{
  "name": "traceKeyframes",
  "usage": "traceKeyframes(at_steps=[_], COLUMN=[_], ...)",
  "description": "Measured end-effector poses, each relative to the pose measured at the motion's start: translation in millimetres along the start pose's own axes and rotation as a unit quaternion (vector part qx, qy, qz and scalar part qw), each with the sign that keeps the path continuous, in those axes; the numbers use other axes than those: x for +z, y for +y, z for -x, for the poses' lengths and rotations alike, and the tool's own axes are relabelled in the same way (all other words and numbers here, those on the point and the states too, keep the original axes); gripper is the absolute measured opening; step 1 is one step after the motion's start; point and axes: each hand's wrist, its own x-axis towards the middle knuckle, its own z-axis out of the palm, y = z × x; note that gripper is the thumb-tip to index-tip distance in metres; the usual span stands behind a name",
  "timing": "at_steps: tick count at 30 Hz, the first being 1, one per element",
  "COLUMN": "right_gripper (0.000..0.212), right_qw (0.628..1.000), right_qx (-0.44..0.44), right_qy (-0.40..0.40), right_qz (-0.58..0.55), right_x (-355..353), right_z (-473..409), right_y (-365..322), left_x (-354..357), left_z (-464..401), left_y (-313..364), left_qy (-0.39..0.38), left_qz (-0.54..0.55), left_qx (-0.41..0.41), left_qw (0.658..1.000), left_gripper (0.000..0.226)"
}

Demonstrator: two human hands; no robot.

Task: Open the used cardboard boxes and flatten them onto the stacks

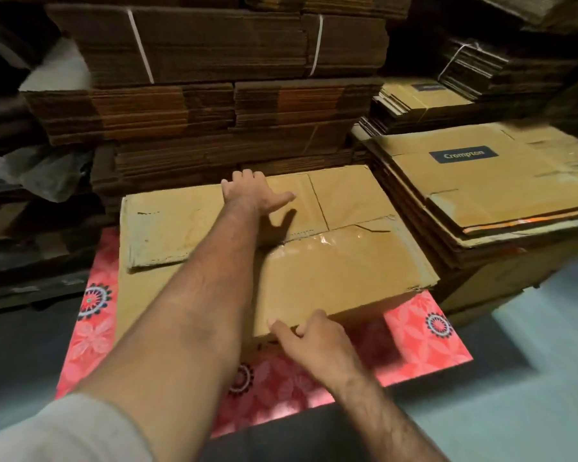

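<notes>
**Hands on a flattened carton among the stacks**

Bundled walls of flattened corrugated cardboard (pixel 214 61), some tied with white strapping, fill the background of a dim storeroom with a pale blue-green floor (pixel 531 378). On that floor lies a red floral mat (pixel 424 335), and on the mat rests a low stack of flattened brown boxes (pixel 347 261), its far edge against the bundles behind.

The person's left hand (pixel 251 193), reaching across from a grey-white sleeve (pixel 64 431), lies at the far edge of the top carton, thumb spread out over the cardboard; the fingers curl over the back edge, though how firmly they grip cannot be told. The right hand (pixel 314 341) is at the near edge of the stack, thumb on top of the cardboard and fingers bent at the edge, holding it. Clear tape glints on the top carton between the two hands, and a torn flap line runs across its middle.

Just to the right stands a taller stack of flattened cartons (pixel 481 201), the uppermost bearing a dark "Crompton" label (pixel 463 156). Farther back on the right, more tied bundles (pixel 424 98) sit on lower piles. Crumpled plastic (pixel 44 175) lies at the left, among dark, blurred clutter.
</notes>
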Motion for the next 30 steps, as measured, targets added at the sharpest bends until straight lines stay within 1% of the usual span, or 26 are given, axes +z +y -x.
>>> traceKeyframes(at_steps=[4,7,10,12,14,16,17,18,20,23,26,30], right_gripper=[0.079,0.066,0.064,0.061,0.051,0.04,0.037,0.04,0.058,0.081,0.085,0.082], right_qw=[0.999,0.995,0.986,0.981,0.978,0.973,0.968,0.962,0.952,0.94,0.936,0.935], right_qx=[-0.009,-0.017,-0.019,-0.019,-0.039,-0.087,-0.123,-0.159,-0.208,-0.244,-0.252,-0.254], right_qy=[-0.003,-0.007,-0.012,0.015,0.073,0.128,0.143,0.146,0.126,0.091,0.067,0.059], right_qz=[0.041,0.097,0.164,0.191,0.192,0.173,0.167,0.167,0.187,0.222,0.236,0.24], right_x=[6,-6,-19,-28,-35,-39,-40,-40,-36,-25,-12,-7], right_z=[-12,-19,-23,-28,-37,-49,-56,-66,-84,-101,-110,-109], right_y=[-11,-18,-19,-22,-27,-33,-36,-38,-42,-42,-28,-6], left_x=[36,40,32,29,31,36,38,41,48,61,68,76], left_z=[-2,-2,6,23,51,86,104,121,148,170,178,192], left_y=[-10,-15,-23,-34,-50,-71,-82,-92,-107,-119,-116,-98], left_qy=[-0.077,-0.079,-0.072,-0.033,0.043,0.104,0.117,0.118,0.105,0.095,0.106,0.103], left_qz=[0.022,0.025,0.049,0.073,0.1,0.112,0.114,0.116,0.112,0.083,0.045,0.018], left_qx=[0.042,0.051,0.072,0.078,0.057,-0.016,-0.069,-0.122,-0.188,-0.202,-0.199,-0.218], left_qw=[0.996,0.995,0.994,0.994,0.992,0.988,0.984,0.979,0.97,0.971,0.973,0.97], left_gripper=[0.098,0.09,0.08,0.075,0.074,0.077,0.08,0.086,0.097,0.101,0.095,0.097])
